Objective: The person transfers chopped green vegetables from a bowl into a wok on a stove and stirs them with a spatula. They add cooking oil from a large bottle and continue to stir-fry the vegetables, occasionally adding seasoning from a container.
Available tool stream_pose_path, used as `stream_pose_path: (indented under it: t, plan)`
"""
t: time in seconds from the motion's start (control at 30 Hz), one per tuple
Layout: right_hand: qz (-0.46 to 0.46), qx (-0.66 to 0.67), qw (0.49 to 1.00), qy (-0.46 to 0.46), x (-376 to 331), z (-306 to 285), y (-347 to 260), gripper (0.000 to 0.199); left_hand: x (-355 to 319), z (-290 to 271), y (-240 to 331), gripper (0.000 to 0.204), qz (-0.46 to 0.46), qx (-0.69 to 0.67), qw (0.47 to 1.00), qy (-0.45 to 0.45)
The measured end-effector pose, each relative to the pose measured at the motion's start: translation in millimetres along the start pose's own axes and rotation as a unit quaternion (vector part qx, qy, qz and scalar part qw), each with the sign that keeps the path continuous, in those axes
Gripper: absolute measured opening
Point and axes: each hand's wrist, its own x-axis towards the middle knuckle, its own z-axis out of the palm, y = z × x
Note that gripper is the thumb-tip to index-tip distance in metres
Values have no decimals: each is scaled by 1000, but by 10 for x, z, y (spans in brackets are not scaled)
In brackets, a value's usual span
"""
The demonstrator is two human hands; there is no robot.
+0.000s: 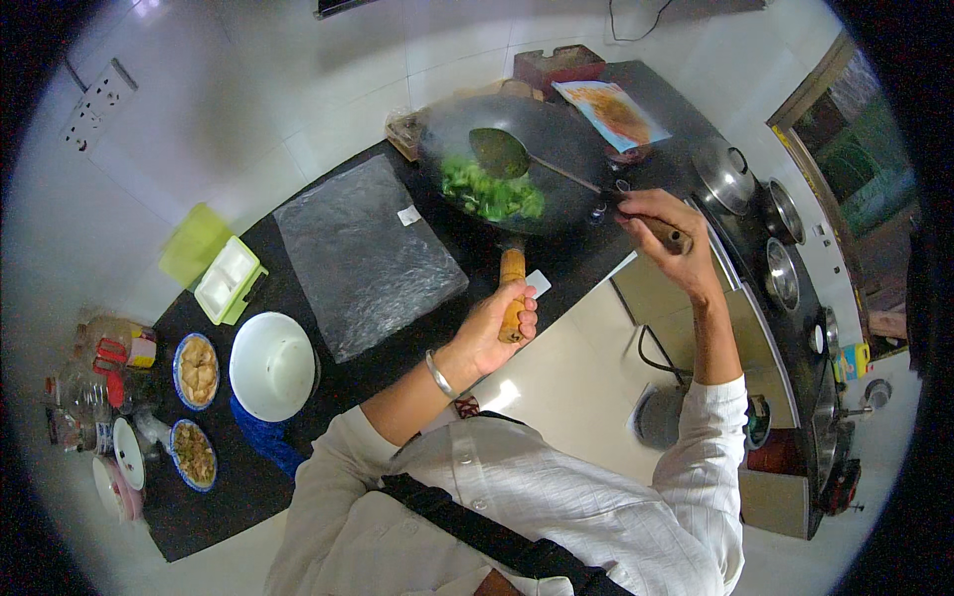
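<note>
My left hand (494,324) is wrapped round the wooden handle of a dark wok (566,139). Chopped green vegetables (487,194) lie in the near left part of the wok. In my right hand (671,233) is the wooden-ended handle of a spatula (500,153). Its broad blade hangs over the wok just above the greens, with bits of green on it. A faint haze hangs about the wok.
Left of the wok, a plastic-wrapped dark slab (368,258) covers part of the black counter. Further left are a white bowl (273,368), a green-lidded seasoning box (231,280) and two plates of food (196,371). Metal pots (723,177) line the right-hand counter.
</note>
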Motion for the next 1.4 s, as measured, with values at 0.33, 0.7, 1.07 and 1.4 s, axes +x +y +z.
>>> stream_pose_path:
  t: [0.33,0.7,1.07,1.4]
  plan:
    - [228,276,918,170,-411,825,459,18,3,33,-4,21,-27,-54,998,-3]
    - [253,193,920,229,-31,651,109,17,5,-18,11,23,-23,-72,997,-8]
    - [260,180,909,273,459,625,328,18,63,-89,8,24,-23,-86,996,-25]
    - [205,225,924,230,0,1188,269,18,26,-38,-5,21,-14,-79,997,-11]
